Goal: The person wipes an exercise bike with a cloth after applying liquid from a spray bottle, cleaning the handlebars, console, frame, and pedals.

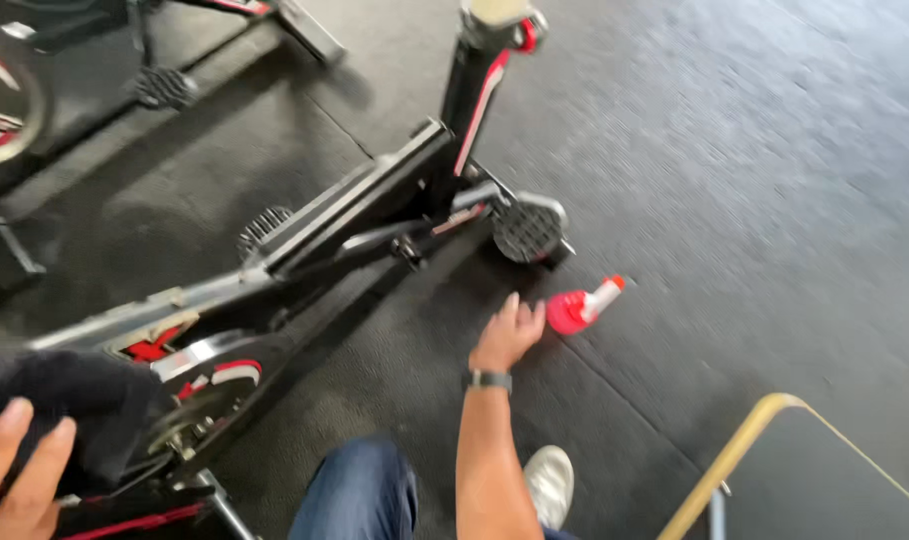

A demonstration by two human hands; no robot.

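Left hand: lowest and closest to the camera, the left hand [14, 480] sits in the bottom left corner, fingers stretched out flat against a black cloth [69, 410]; it is open, pressing rather than clutching, as far as the cropped view shows.
Black cloth: bunched over the near end of the exercise bike [304, 240], just above the left hand.
Right hand: the right hand [507, 335] reaches forward over the floor [754, 180], fingers spread and loose, open, gripping nothing; a dark watch [487, 380] sits on its wrist.
Spray bottle: a red and white spray bottle [582, 306] lies on its side on the floor, its white nozzle end pointing up and to the right, away from the hand. The fingertips are just beside its red part; the frame is blurred, so touching or a hair apart cannot be told.
Exercise bike: black frame with red trim, running slantwise from lower left to the upright post at top centre. Its foot with a round ribbed pad [527, 232] stands near the bottle, a little above it.
Leg and shoe: a blue jeans leg [359, 495] and a white shoe [549, 482] show at the bottom edge, beside the right forearm.
Floor: dark rubber mats with visible seams.
Yellow rail: a bent yellowish bar [734, 460] crosses the bottom right corner, well apart from the bottle.
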